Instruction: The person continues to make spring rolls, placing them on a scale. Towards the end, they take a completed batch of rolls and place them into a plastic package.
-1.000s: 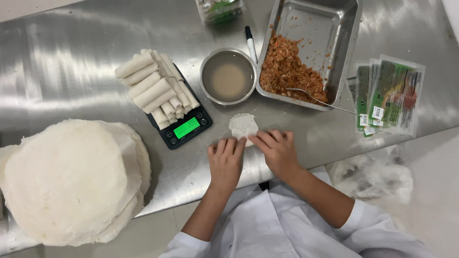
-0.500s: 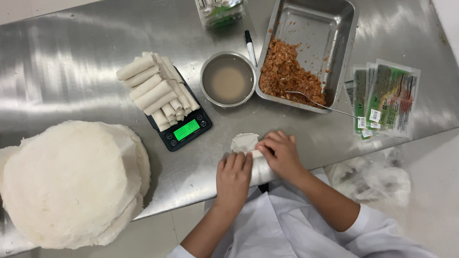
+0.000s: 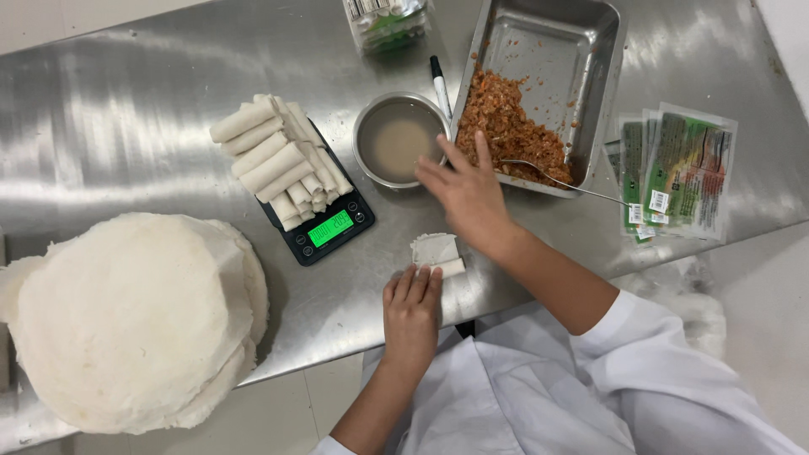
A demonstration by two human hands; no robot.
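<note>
A: What's nearest the person?

B: The left hand (image 3: 411,305), flat, fingers straight and together, fingertips pressing on a small half-rolled wrapper (image 3: 437,254) that lies on the steel table (image 3: 126,135) near its front edge. Nothing is grasped; the hand just pins it down. The rolled part sits under the fingertips, the loose flap points away from the person.

A: And the right hand?

B: The right hand (image 3: 465,190) is just beyond the wrapper, released, fingers spread, holding nothing. Its fingertips hang over the rim of the round metal bowl (image 3: 398,139) of cloudy liquid. I cannot tell whether they touch the liquid.

A: To the sides?

B: At the left, a tall stack of round white wrappers (image 3: 126,320). Beyond it, a black digital scale (image 3: 327,227) with a green display, carrying a pile of finished white rolls (image 3: 276,160). At the right, 2 or 3 green packets (image 3: 683,168), fanned over one another.

A: Farther back?

B: A rectangular metal tray (image 3: 556,50) with reddish-orange shredded filling (image 3: 510,131) heaped at its near end, a spoon (image 3: 548,175) resting in it, handle toward the packets. A black marker (image 3: 439,84) lies between bowl and tray. At the far edge stands a clear container (image 3: 388,21) with something green inside.
</note>
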